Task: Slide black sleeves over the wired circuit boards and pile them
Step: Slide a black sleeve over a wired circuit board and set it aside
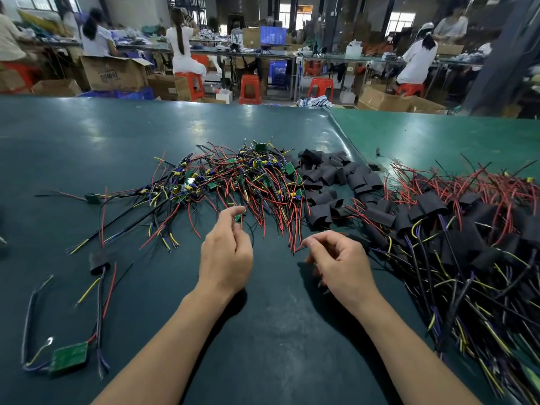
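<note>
Two hands: left hand [226,254] pinches a circuit board [238,217]; right hand [340,263] hangs loosely curled.

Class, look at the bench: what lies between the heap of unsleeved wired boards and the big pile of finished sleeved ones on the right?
In the head view, a cluster of loose empty black sleeves on the green mat.

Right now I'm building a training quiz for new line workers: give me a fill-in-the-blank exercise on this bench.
1. The left hand pinches a small ____ circuit board.
2. The loose sleeves are coloured ____.
3. The pile of sleeved boards lies on the person's ____ side.
4. The right hand holds ____.

Missing words: green; black; right; nothing
</note>
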`<state>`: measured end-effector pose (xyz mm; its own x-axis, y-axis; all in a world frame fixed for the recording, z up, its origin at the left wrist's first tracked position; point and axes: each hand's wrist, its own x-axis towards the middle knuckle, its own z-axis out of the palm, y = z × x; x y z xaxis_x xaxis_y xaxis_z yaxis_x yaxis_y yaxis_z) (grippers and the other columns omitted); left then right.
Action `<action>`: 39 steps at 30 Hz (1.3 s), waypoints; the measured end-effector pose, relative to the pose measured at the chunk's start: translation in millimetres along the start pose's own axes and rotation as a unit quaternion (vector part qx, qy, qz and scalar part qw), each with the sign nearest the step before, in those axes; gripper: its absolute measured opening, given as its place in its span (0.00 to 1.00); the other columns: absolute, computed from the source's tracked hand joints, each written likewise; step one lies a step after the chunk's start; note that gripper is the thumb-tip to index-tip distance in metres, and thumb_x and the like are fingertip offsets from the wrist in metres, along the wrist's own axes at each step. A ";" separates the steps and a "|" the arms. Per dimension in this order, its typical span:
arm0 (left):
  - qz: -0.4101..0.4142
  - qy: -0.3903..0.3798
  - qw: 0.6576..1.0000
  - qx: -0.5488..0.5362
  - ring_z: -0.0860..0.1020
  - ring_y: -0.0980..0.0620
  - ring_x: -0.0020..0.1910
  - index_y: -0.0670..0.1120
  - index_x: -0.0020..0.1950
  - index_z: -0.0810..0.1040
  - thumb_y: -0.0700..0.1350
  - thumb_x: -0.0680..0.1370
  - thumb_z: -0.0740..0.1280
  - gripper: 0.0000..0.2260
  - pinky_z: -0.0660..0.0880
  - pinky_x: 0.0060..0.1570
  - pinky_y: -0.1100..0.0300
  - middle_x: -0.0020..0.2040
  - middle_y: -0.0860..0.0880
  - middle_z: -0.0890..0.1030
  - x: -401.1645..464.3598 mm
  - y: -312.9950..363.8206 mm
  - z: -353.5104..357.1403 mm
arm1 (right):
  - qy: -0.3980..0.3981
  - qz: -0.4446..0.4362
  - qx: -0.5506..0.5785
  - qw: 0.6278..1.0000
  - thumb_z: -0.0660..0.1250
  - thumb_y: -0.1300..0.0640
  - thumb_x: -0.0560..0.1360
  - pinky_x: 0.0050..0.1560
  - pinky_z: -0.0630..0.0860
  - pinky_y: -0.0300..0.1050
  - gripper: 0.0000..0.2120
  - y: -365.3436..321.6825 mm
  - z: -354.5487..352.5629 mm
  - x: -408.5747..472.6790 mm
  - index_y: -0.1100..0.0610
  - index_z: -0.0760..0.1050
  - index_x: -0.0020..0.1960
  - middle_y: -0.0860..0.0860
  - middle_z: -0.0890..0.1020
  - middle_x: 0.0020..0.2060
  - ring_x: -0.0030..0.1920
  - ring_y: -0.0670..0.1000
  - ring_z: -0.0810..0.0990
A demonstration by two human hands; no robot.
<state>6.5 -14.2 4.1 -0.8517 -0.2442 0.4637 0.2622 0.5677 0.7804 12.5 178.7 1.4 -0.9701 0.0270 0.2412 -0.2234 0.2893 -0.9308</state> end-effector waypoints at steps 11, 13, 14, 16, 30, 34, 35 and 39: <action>0.252 -0.269 0.917 -0.152 0.72 0.53 0.32 0.40 0.30 0.74 0.39 0.64 0.57 0.08 0.69 0.37 0.64 0.32 0.50 0.75 -30.0 44.4 -10.9 | -0.081 -0.119 -0.114 0.983 0.68 0.70 0.74 0.45 0.71 0.34 0.27 -5.3 -0.1 1.7 0.41 0.74 0.62 0.46 0.81 0.52 0.39 0.42 0.77; 0.251 -0.254 0.918 -0.171 0.71 0.54 0.31 0.39 0.29 0.73 0.38 0.63 0.57 0.07 0.67 0.36 0.64 0.31 0.50 0.73 -26.8 42.5 -13.9 | -0.116 -0.114 -0.111 0.980 0.68 0.71 0.72 0.42 0.70 0.28 0.35 -5.2 -0.7 0.7 0.38 0.68 0.67 0.44 0.80 0.52 0.39 0.43 0.78; 0.253 -0.249 0.918 -0.178 0.70 0.54 0.31 0.39 0.28 0.72 0.39 0.63 0.57 0.07 0.66 0.36 0.64 0.30 0.50 0.73 -25.9 41.9 -15.2 | -0.137 -0.111 -0.116 0.978 0.69 0.71 0.71 0.43 0.70 0.29 0.37 -5.2 -0.7 0.0 0.38 0.66 0.70 0.43 0.79 0.53 0.40 0.44 0.78; 0.263 -0.246 0.914 -0.185 0.69 0.52 0.30 0.39 0.27 0.72 0.40 0.63 0.57 0.07 0.66 0.35 0.63 0.29 0.50 0.72 -26.8 43.7 -15.3 | -0.156 -0.125 -0.120 0.972 0.70 0.68 0.71 0.50 0.75 0.36 0.28 -4.6 -0.6 -0.9 0.46 0.76 0.66 0.44 0.81 0.53 0.46 0.45 0.80; -0.010 0.021 0.959 0.282 0.69 0.39 0.62 0.44 0.56 0.81 0.47 0.76 0.68 0.11 0.63 0.66 0.47 0.56 0.43 0.77 14.1 -20.4 -27.8 | 0.131 0.008 0.252 0.959 0.54 0.51 0.84 0.28 0.78 0.40 0.15 -7.9 -15.0 13.1 0.58 0.72 0.46 0.55 0.84 0.33 0.27 0.52 0.81; -0.187 0.025 0.918 0.349 0.57 0.37 0.73 0.46 0.72 0.66 0.51 0.76 0.66 0.26 0.53 0.72 0.40 0.73 0.39 0.62 24.7 -37.1 -37.2 | 0.074 0.017 0.166 0.983 0.57 0.50 0.84 0.21 0.66 0.35 0.09 -4.9 -12.9 9.2 0.54 0.70 0.48 0.51 0.77 0.24 0.22 0.45 0.70; -0.197 0.021 0.920 0.338 0.59 0.36 0.72 0.45 0.72 0.66 0.51 0.77 0.65 0.26 0.56 0.71 0.40 0.74 0.38 0.62 26.3 -39.4 -37.7 | 0.056 0.025 0.145 0.988 0.57 0.49 0.83 0.21 0.64 0.34 0.11 -4.0 -12.0 8.6 0.54 0.72 0.49 0.50 0.74 0.22 0.21 0.45 0.68; -0.162 0.010 0.933 0.321 0.67 0.37 0.66 0.43 0.65 0.76 0.49 0.79 0.64 0.17 0.63 0.66 0.46 0.67 0.39 0.71 27.7 -42.7 -39.2 | -0.025 0.065 0.156 0.985 0.55 0.41 0.80 0.20 0.59 0.36 0.23 -7.8 -13.0 6.9 0.59 0.78 0.50 0.51 0.66 0.17 0.17 0.47 0.60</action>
<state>-10.5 -76.0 0.0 -0.8287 -0.4954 0.2603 -0.3382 0.8139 0.4724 8.8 189.1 13.9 -0.9942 -0.0060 0.1075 -0.1074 -0.0225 -0.9940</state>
